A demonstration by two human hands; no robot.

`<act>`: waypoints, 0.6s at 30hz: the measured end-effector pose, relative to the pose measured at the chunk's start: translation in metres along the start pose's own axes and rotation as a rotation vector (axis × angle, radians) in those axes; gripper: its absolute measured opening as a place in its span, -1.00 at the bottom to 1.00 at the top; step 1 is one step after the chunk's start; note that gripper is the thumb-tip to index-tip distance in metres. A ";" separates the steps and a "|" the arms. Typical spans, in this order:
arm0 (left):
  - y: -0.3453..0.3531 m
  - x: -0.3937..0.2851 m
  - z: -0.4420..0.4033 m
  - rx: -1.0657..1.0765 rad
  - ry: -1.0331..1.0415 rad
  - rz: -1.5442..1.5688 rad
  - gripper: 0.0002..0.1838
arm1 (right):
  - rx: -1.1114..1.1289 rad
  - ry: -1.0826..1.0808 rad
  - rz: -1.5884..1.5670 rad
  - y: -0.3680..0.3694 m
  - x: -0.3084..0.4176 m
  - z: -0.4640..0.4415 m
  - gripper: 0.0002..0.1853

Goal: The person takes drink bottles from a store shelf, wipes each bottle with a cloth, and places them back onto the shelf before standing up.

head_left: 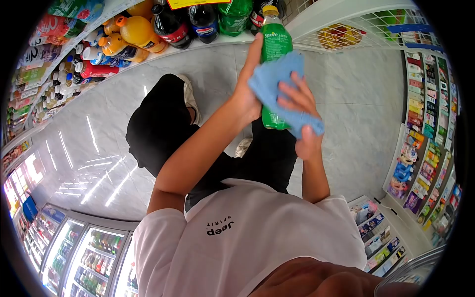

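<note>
Head view: our left grip clasps the bottle, which sits between our hands, cap beyond both. Our right grip, blurred, holds the cloth against it. To wipe well, we'd best keep the left firm without squeezing, turn the bottle beneath the cloth, and cover the base on our side of the grips, clear of the shelf beyond.
</note>
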State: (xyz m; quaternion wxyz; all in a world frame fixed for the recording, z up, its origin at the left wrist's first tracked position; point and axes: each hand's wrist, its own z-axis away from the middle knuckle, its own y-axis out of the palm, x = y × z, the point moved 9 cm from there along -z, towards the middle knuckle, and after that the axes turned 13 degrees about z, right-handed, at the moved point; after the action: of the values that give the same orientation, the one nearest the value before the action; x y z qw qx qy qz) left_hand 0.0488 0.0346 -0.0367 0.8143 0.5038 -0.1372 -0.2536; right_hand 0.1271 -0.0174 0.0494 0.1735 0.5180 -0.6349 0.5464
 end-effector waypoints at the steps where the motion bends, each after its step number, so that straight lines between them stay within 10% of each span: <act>1: 0.007 0.002 0.004 -0.025 -0.017 -0.014 -0.27 | -0.077 0.064 -0.030 0.000 -0.007 -0.006 -0.37; 11: 0.006 0.008 0.007 -0.027 0.049 -0.314 -0.36 | -0.293 0.404 -0.590 -0.017 -0.074 -0.063 -0.35; 18: 0.008 0.004 0.010 -0.028 0.141 -0.149 -0.31 | -0.168 0.190 -0.275 -0.001 -0.041 -0.026 -0.35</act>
State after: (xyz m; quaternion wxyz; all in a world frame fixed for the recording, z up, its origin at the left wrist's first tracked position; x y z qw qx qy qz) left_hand 0.0495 0.0281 -0.0254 0.8078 0.5178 -0.0383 -0.2790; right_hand 0.1360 0.0251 0.0266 0.3486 0.5294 -0.5823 0.5090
